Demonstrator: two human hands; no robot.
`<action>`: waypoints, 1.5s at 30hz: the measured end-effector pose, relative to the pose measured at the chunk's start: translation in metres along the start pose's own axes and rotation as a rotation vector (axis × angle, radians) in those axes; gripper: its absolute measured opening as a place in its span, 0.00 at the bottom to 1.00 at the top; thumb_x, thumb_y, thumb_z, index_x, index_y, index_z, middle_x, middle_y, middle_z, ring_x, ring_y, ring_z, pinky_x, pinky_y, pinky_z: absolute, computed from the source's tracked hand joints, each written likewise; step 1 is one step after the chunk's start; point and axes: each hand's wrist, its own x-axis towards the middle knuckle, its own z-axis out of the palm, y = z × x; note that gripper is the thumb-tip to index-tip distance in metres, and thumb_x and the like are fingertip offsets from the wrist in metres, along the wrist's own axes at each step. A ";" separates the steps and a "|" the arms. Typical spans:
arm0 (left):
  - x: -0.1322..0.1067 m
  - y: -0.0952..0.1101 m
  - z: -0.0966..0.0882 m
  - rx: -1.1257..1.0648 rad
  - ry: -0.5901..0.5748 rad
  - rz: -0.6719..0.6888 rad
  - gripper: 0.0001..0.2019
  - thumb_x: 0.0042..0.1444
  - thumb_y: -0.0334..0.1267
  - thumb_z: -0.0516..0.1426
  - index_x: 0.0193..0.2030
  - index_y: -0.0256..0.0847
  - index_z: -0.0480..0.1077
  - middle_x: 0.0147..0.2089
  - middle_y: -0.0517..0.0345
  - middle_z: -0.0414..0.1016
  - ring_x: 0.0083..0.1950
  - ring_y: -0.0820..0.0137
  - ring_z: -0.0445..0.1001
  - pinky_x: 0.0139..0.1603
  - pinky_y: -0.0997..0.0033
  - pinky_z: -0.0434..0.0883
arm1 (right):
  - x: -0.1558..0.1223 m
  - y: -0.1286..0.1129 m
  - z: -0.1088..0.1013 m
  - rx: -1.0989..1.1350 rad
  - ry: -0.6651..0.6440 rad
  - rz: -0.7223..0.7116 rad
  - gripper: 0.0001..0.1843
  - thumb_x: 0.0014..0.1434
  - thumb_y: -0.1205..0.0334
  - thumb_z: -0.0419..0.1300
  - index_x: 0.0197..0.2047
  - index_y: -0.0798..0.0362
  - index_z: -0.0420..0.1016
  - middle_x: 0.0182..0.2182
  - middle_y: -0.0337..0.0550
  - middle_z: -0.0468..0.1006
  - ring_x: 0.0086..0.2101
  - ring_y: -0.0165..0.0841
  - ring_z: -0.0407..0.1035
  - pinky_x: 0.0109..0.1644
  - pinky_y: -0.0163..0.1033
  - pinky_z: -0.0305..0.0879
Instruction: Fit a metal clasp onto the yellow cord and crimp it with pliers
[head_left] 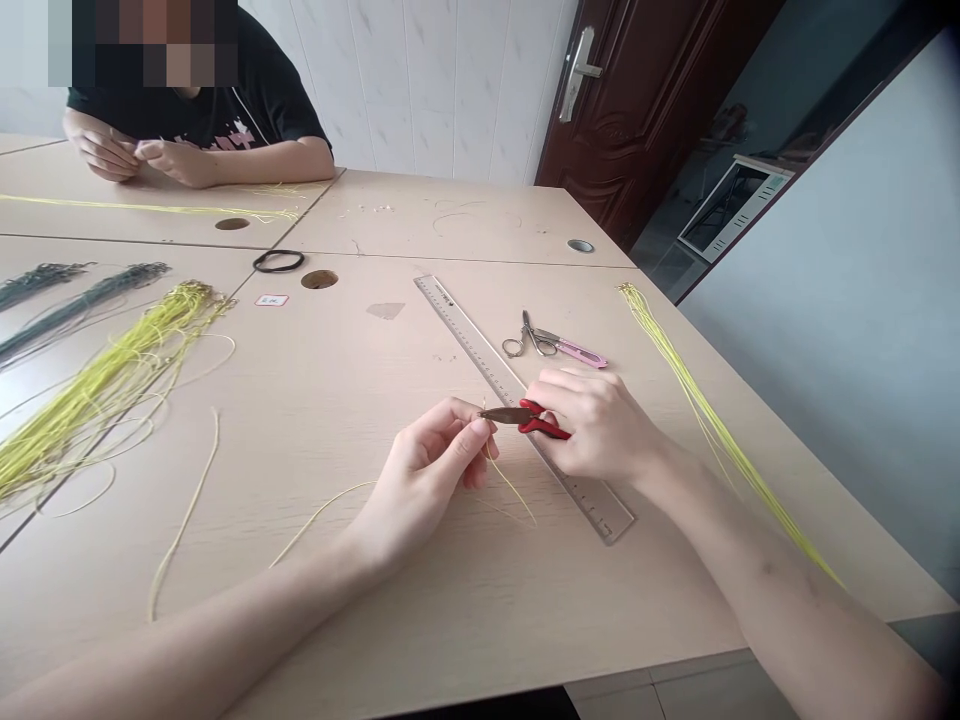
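My right hand (592,425) is shut on small red-handled pliers (541,422), whose dark metal jaws (499,414) point left. My left hand (427,475) pinches a thin yellow cord (326,512) just below the jaw tips, and the fingertips nearly touch the jaws. Loose ends of the cord curve across the table on both sides of that hand. A steel ruler (480,358) lies diagonally under and beside my right hand, with its lower part running out past the hand. Folding scissors (529,338) and pink-handled thread snips (577,350) lie just beyond my right hand.
A bundle of yellow cords (112,385) lies on the left, dark green bundles (82,310) beyond it, and more yellow strands (720,430) on the right. A co-worker's hands (142,155) work at the far table. A black elastic band (278,261) lies near a round table hole (319,279).
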 end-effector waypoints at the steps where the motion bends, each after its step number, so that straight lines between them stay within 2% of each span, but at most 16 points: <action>1: 0.000 0.001 0.000 0.001 0.002 0.004 0.10 0.61 0.43 0.50 0.31 0.41 0.62 0.28 0.63 0.65 0.28 0.75 0.61 0.31 0.74 0.59 | 0.000 -0.002 0.000 0.036 -0.018 0.019 0.05 0.48 0.71 0.54 0.24 0.53 0.64 0.21 0.34 0.61 0.22 0.27 0.53 0.26 0.34 0.46; 5: -0.005 0.003 0.000 0.085 0.019 0.098 0.10 0.63 0.38 0.47 0.31 0.42 0.61 0.32 0.60 0.64 0.32 0.73 0.61 0.35 0.71 0.60 | 0.001 -0.011 0.002 0.189 -0.076 0.100 0.05 0.45 0.72 0.54 0.25 0.52 0.63 0.20 0.32 0.61 0.21 0.25 0.54 0.25 0.31 0.48; 7: -0.011 0.002 -0.001 0.218 0.011 0.263 0.10 0.63 0.35 0.45 0.30 0.42 0.60 0.33 0.58 0.61 0.37 0.69 0.61 0.40 0.68 0.61 | 0.001 -0.015 0.002 0.254 -0.079 0.152 0.05 0.45 0.72 0.53 0.25 0.52 0.61 0.19 0.31 0.59 0.20 0.25 0.53 0.23 0.30 0.49; 11: -0.025 0.005 -0.005 0.528 0.035 0.708 0.07 0.57 0.30 0.47 0.30 0.44 0.60 0.34 0.52 0.63 0.52 0.59 0.57 0.52 0.58 0.56 | 0.001 -0.019 0.002 0.347 -0.064 0.254 0.04 0.47 0.70 0.51 0.26 0.51 0.60 0.19 0.30 0.57 0.19 0.25 0.50 0.22 0.29 0.49; 14: -0.029 0.012 -0.005 0.657 -0.096 0.846 0.06 0.52 0.28 0.49 0.31 0.44 0.59 0.32 0.53 0.68 0.47 0.59 0.64 0.51 0.55 0.55 | 0.001 -0.021 0.001 0.384 -0.069 0.289 0.04 0.47 0.69 0.52 0.25 0.51 0.60 0.18 0.30 0.55 0.19 0.25 0.49 0.21 0.30 0.48; 16: -0.029 0.015 -0.003 0.658 -0.217 0.790 0.08 0.48 0.26 0.50 0.31 0.44 0.56 0.25 0.60 0.66 0.32 0.66 0.67 0.47 0.57 0.56 | 0.001 -0.023 0.001 0.396 -0.084 0.296 0.06 0.46 0.70 0.53 0.24 0.51 0.58 0.17 0.30 0.55 0.19 0.25 0.49 0.21 0.30 0.47; 19: -0.028 0.016 0.000 0.518 -0.231 0.650 0.09 0.49 0.26 0.48 0.30 0.44 0.53 0.19 0.67 0.56 0.21 0.72 0.56 0.42 0.59 0.57 | 0.002 -0.028 0.001 0.399 -0.102 0.314 0.07 0.44 0.71 0.53 0.22 0.51 0.57 0.17 0.29 0.55 0.19 0.25 0.49 0.22 0.31 0.47; 22: -0.030 0.014 0.000 0.376 -0.163 0.552 0.06 0.55 0.31 0.46 0.29 0.44 0.54 0.20 0.65 0.51 0.21 0.71 0.52 0.41 0.58 0.58 | 0.002 -0.032 0.004 0.381 -0.097 0.364 0.07 0.45 0.70 0.53 0.22 0.50 0.57 0.16 0.29 0.54 0.18 0.25 0.48 0.21 0.31 0.46; 25: -0.030 0.011 -0.002 0.294 -0.092 0.467 0.09 0.60 0.37 0.46 0.27 0.44 0.56 0.20 0.64 0.49 0.24 0.69 0.50 0.39 0.58 0.58 | 0.002 -0.034 0.008 0.349 -0.091 0.412 0.06 0.46 0.69 0.53 0.23 0.50 0.59 0.15 0.29 0.54 0.18 0.26 0.50 0.20 0.31 0.46; 28: -0.027 0.007 -0.005 0.143 -0.077 0.355 0.11 0.59 0.40 0.49 0.26 0.42 0.59 0.23 0.61 0.55 0.26 0.69 0.54 0.40 0.59 0.61 | 0.003 -0.031 0.009 0.307 -0.079 0.438 0.05 0.45 0.69 0.54 0.23 0.50 0.60 0.15 0.29 0.54 0.17 0.26 0.50 0.20 0.31 0.46; 31: -0.016 0.006 -0.008 -0.161 -0.020 0.286 0.10 0.58 0.41 0.50 0.29 0.41 0.63 0.28 0.58 0.64 0.27 0.71 0.62 0.40 0.60 0.65 | 0.004 -0.028 0.008 0.259 -0.043 0.442 0.06 0.45 0.69 0.53 0.24 0.50 0.58 0.15 0.30 0.54 0.18 0.26 0.50 0.20 0.31 0.47; 33: -0.007 0.008 -0.009 -0.272 0.098 0.242 0.10 0.58 0.41 0.50 0.28 0.40 0.63 0.34 0.56 0.67 0.34 0.68 0.68 0.42 0.62 0.66 | 0.004 -0.027 0.007 0.232 -0.024 0.423 0.08 0.45 0.69 0.54 0.23 0.50 0.55 0.16 0.30 0.54 0.18 0.26 0.49 0.21 0.31 0.47; 36: 0.005 0.011 -0.011 -0.252 0.230 0.149 0.09 0.57 0.37 0.52 0.27 0.39 0.65 0.41 0.55 0.68 0.47 0.67 0.67 0.42 0.70 0.66 | 0.003 -0.031 0.007 0.199 -0.020 0.375 0.10 0.45 0.69 0.54 0.22 0.50 0.53 0.16 0.30 0.54 0.18 0.26 0.47 0.22 0.32 0.46; 38: 0.009 0.012 -0.010 -0.226 0.208 0.085 0.04 0.56 0.35 0.55 0.32 0.38 0.68 0.40 0.55 0.69 0.45 0.68 0.67 0.35 0.74 0.66 | 0.003 -0.033 0.007 0.184 -0.023 0.346 0.10 0.44 0.70 0.54 0.23 0.51 0.54 0.16 0.30 0.56 0.18 0.26 0.48 0.22 0.32 0.47; 41: 0.008 0.013 -0.007 -0.215 0.124 0.002 0.05 0.55 0.36 0.56 0.35 0.36 0.69 0.34 0.55 0.69 0.34 0.71 0.68 0.24 0.76 0.64 | 0.002 -0.035 0.007 0.165 -0.018 0.321 0.06 0.45 0.70 0.54 0.24 0.51 0.59 0.18 0.31 0.60 0.19 0.26 0.51 0.23 0.32 0.47; 45: 0.005 0.011 -0.002 -0.227 0.087 -0.017 0.08 0.56 0.40 0.57 0.32 0.36 0.68 0.33 0.57 0.69 0.30 0.75 0.67 0.21 0.78 0.65 | 0.003 -0.033 0.007 0.145 -0.009 0.309 0.05 0.45 0.69 0.55 0.25 0.51 0.62 0.18 0.32 0.61 0.20 0.27 0.53 0.23 0.32 0.47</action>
